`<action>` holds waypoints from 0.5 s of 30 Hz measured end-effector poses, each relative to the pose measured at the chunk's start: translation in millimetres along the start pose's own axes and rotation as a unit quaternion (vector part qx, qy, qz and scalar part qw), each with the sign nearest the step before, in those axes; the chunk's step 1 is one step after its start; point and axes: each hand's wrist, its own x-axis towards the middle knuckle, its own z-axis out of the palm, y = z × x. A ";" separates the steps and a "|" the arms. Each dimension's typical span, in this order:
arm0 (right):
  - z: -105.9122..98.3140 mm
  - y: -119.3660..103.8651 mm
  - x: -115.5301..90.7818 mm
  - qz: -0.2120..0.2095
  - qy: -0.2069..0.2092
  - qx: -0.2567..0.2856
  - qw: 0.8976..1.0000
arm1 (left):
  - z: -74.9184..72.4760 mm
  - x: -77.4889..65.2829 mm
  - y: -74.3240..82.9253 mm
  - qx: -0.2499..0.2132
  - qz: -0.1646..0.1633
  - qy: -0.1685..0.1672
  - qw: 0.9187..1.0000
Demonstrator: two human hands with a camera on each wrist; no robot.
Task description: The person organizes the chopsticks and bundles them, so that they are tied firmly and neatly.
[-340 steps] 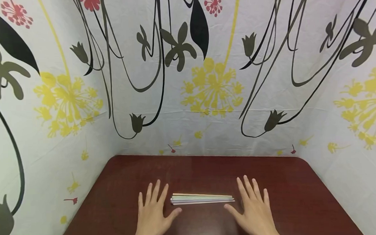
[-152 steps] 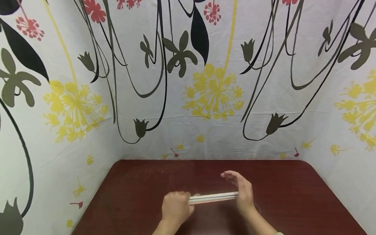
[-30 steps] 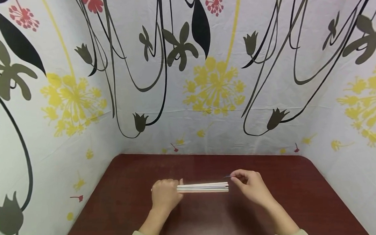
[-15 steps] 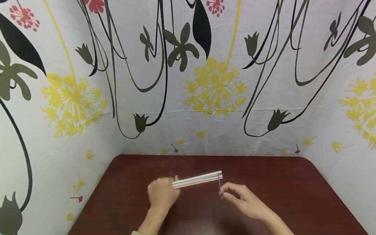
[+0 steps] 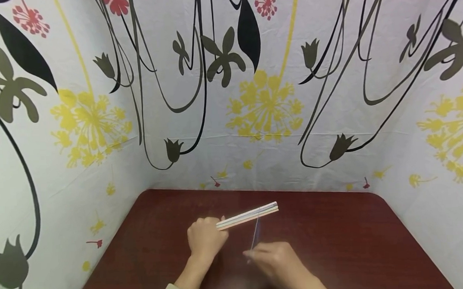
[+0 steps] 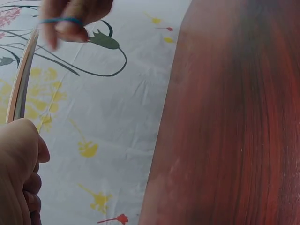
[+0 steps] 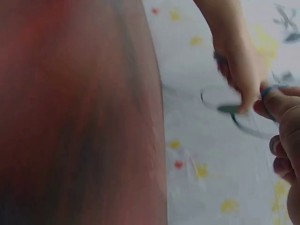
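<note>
In the head view my left hand [image 5: 205, 237] grips a bundle of pale pastel chopsticks [image 5: 247, 216], raised above the table with the free ends tilted up to the right. A thin blue rubber band [image 5: 255, 235] loops over the bundle and stretches down to my right hand [image 5: 279, 259], which pinches it, blurred. In the left wrist view the rubber band [image 6: 63, 20] runs across the right fingers, close to the tips of the chopsticks [image 6: 21, 84]. The right wrist view has the rubber band [image 7: 273, 89] at the fingers too; the chopsticks are mostly hidden there.
The dark red-brown wooden table [image 5: 172, 207] has rounded far corners. A white cloth [image 5: 199, 120] printed with flowers rises behind it and along both sides.
The right hand has pulled the rubber band from beyond the chopstick ends over the bundle, then down and left, stretching it. The bundle's free ends have tilted upward in the left hand.
</note>
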 end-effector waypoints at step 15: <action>19.5 -32.8 -3.7 0.339 0.226 0.436 0.803 | -3.6 -1.8 4.4 -0.032 -0.007 0.028 0.999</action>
